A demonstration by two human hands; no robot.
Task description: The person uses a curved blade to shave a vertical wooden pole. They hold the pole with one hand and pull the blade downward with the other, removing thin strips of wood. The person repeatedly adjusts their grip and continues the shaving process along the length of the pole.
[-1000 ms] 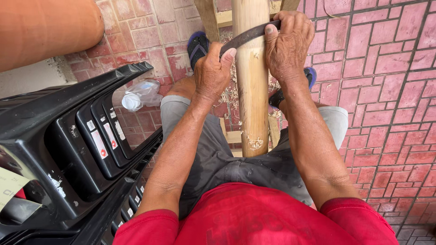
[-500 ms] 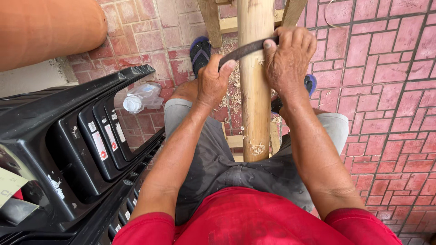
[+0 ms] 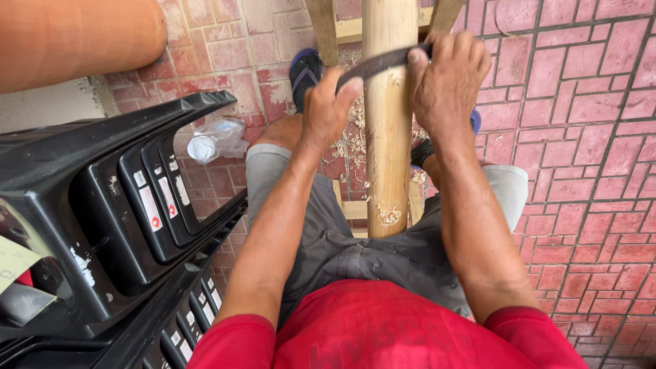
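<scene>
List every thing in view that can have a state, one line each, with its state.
Left hand: gripping one end of the blade.
Right hand: gripping the other end.
Blade: laid across the pole.
Wooden pole: partly shaved, between the knees.
Shavings: loose, scattered.
Plastic bag: crumpled on the bricks.

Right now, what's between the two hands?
In the head view, the wooden pole stands between the left hand and the right hand; a dark curved blade crosses it, held at both ends.

Single view only, your head cam, so no overlap with another. It looks steeply down over your red shirt [image 3: 383, 328] and lap, close range. Wooden pole [image 3: 387, 137] runs toward 12 o'clock, black plastic crates [image 3: 102, 225] at 9, brick paving [image 3: 588, 137] at 3.
</scene>
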